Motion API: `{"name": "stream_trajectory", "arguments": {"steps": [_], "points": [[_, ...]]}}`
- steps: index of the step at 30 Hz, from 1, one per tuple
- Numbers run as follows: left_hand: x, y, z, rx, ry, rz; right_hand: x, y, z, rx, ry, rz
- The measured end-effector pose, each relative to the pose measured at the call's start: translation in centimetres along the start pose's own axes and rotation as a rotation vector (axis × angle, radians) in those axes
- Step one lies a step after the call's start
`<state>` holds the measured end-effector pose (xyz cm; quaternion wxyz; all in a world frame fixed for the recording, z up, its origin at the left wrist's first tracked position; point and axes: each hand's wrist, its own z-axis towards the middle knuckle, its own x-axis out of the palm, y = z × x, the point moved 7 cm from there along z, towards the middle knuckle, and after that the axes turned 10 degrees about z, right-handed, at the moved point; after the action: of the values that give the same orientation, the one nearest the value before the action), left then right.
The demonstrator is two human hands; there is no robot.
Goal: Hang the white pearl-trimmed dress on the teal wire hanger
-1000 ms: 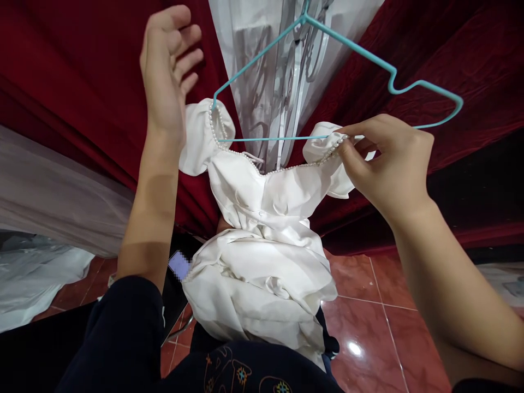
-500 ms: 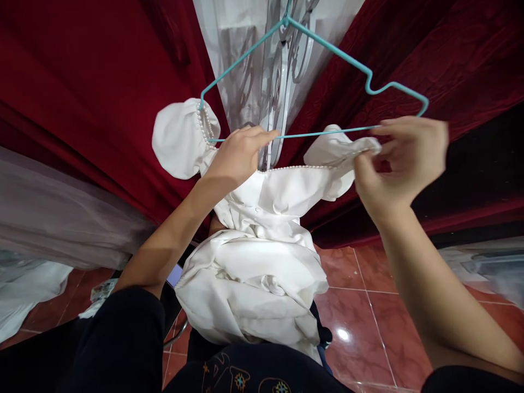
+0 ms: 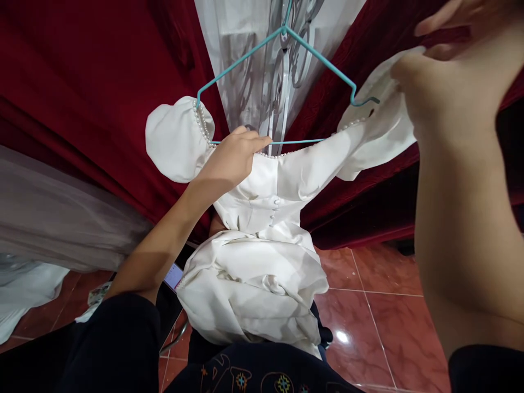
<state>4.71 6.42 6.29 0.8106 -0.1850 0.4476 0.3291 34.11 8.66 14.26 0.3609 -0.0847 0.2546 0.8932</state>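
A white dress (image 3: pixel 262 262) with puffed sleeves and pearl trim along its neckline lies bunched over my lap, its bodice raised. A turquoise wire hanger (image 3: pixel 245 57) runs through the neckline, one end inside the left puffed sleeve (image 3: pixel 174 136). My left hand (image 3: pixel 235 155) is closed around the hanger's bottom bar and the dress's top edge. Far right and high, my right hand (image 3: pixel 454 60) pinches the right puffed sleeve (image 3: pixel 380 114), stretching it over the hanger's right end. That end is partly hidden in the sleeve.
Dark red curtains (image 3: pixel 102 82) hang on both sides, with a white metal frame (image 3: pixel 282 82) between them. Pale sheer fabric (image 3: pixel 61 207) hangs at left. A lit phone (image 3: pixel 174 277) lies beside my left arm. Red tiles (image 3: pixel 380 322) cover the floor.
My right hand has moved up and right, drawing the right sleeve from below the hanger's end up over it. My left hand keeps its hold, shifted slightly left.
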Motion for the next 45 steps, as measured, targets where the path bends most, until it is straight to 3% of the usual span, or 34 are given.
{"name": "stream_trajectory", "arguments": {"steps": [2,6,8,10,14,18,22,26,30,32,35,39,45], "points": [[0.0,0.2,0.0,-0.01,-0.001,0.008,1.3,1.7,0.5,0.03,-0.017,0.18],[0.2,0.1,0.0,-0.025,0.002,0.011,2.5,6.5,-1.8,-0.16,-0.037,0.423],[0.1,-0.2,0.0,-0.036,-0.004,0.001,2.5,7.9,-4.1,-0.163,-0.12,0.352],[0.0,-0.3,-0.1,-0.051,-0.017,-0.013,2.7,9.0,-6.5,-0.261,-0.165,0.133],[0.1,-0.5,-0.2,-0.065,-0.012,-0.038,2.0,5.9,-8.4,-0.186,-0.29,0.035],[0.7,-0.2,0.0,-0.092,0.022,-0.03,2.0,2.9,-6.8,-0.026,-0.21,0.058],[1.1,-0.6,0.5,-0.081,0.062,0.01,2.2,4.4,-4.9,-0.011,-0.217,0.168],[0.9,-1.0,0.5,-0.063,0.045,0.025,3.1,6.4,-4.3,0.061,-0.086,0.163],[0.6,-0.8,0.1,-0.058,0.008,0.003,2.9,9.6,-5.8,-0.105,-0.068,0.217],[0.5,-0.7,0.0,-0.056,-0.006,-0.016,4.7,10.7,-7.3,-0.17,0.069,0.235],[0.7,-0.7,0.1,-0.069,-0.013,-0.014,9.3,10.5,-10.2,-0.233,0.293,0.154],[1.4,-0.8,-0.1,-0.096,-0.04,0.025,12.7,8.7,-12.9,-0.229,0.238,0.061],[2.5,-1.2,-1.0,-0.112,-0.151,0.143,12.4,8.7,-13.5,-0.188,0.124,0.103]]}}
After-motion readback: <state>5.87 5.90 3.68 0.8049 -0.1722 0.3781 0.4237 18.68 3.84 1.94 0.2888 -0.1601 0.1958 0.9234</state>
